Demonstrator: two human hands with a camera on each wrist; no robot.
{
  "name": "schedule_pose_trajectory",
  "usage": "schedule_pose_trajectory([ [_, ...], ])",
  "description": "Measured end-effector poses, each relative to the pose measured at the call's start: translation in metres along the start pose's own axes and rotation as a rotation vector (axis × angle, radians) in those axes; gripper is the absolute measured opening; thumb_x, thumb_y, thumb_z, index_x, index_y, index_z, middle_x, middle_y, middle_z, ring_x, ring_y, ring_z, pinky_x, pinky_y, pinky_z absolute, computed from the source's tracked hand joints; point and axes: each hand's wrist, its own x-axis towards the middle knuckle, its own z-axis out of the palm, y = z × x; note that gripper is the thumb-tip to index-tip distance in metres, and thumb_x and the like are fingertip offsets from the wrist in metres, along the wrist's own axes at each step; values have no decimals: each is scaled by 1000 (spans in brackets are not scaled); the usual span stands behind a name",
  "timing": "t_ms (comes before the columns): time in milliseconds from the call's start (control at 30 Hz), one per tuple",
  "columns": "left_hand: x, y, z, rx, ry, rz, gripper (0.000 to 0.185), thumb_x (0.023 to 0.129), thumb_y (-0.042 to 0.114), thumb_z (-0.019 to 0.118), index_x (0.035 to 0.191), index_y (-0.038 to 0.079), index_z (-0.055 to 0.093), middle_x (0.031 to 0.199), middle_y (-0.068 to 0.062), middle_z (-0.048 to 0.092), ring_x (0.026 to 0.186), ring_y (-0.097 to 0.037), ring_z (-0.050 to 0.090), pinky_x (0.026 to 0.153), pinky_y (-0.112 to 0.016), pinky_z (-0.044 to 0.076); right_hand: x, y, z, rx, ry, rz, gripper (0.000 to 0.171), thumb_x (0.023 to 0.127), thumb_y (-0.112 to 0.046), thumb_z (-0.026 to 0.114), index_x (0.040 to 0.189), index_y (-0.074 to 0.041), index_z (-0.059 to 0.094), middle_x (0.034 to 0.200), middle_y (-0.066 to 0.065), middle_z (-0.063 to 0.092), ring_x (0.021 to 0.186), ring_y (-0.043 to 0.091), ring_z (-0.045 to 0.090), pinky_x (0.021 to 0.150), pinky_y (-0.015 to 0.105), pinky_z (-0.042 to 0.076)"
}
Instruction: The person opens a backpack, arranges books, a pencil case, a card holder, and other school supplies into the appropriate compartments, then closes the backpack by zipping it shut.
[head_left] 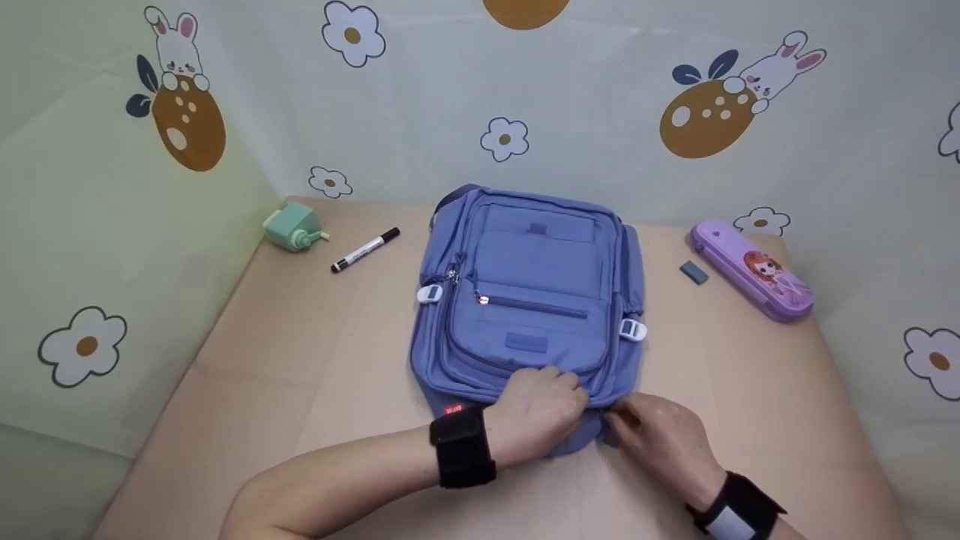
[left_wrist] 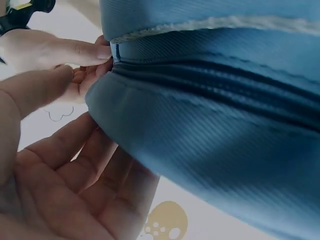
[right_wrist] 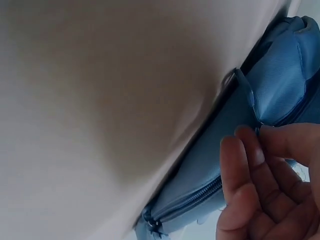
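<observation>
On table (head_left: 315, 360), backpack (head_left: 536, 266) lengthwise, top nearest

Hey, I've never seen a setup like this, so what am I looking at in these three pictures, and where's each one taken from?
There's no machine here, just a person's bare left hand and right hand, with a black band on each wrist. The wide picture comes from a camera worn on the head, looking forward and down. The two close-ups come from cameras on the wrists. On the table lie a blue backpack, a green bottle, a marker, a small dark block and a purple case. The left hand holds the backpack's near end; the right hand pinches something there, too small to make out.
</observation>
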Motion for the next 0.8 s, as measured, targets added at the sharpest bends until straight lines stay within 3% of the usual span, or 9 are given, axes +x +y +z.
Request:
schedule_pose_trajectory([
  [133,2,2,4,9,-36,-27,9,86,26,75,90,18,73,82,4,66,69,-12,61,50,-28,50,0,1,3,13,-6,5,18,80,-25,89,85,-25,71,75,-16,64,68,2,59,57,29,48],
  [233,3,3,5,-14,-60,-45,10,89,26,73,89,17,71,81,4,65,69,-13,60,50,-28,51,-1,0,3,17,14,8,22,78,-16,88,81,-24,67,74,-15,62,66,2,57,56,28,47],
  [400,4,3,7,-20,-43,-30,16,92,31,72,87,16,71,81,3,65,69,-13,61,51,-28,52,-1,-1,1,41,39,5,27,74,-3,81,78,-21,61,68,-15,56,58,1,51,51,27,44],
  [567,4,-1,7,-69,-41,-46,15,93,25,71,83,15,66,78,3,64,67,-14,62,52,-30,53,3,-4,-2,55,8,-1,27,74,4,75,77,-18,62,68,-13,57,58,2,50,52,29,44],
  [800,3,-3,7,-98,-39,-58,11,94,19,68,85,13,64,78,3,63,65,-13,62,51,-29,53,5,-5,-2,18,-13,24,22,74,-2,76,81,-20,65,77,-10,59,71,9,55,59,32,47],
])
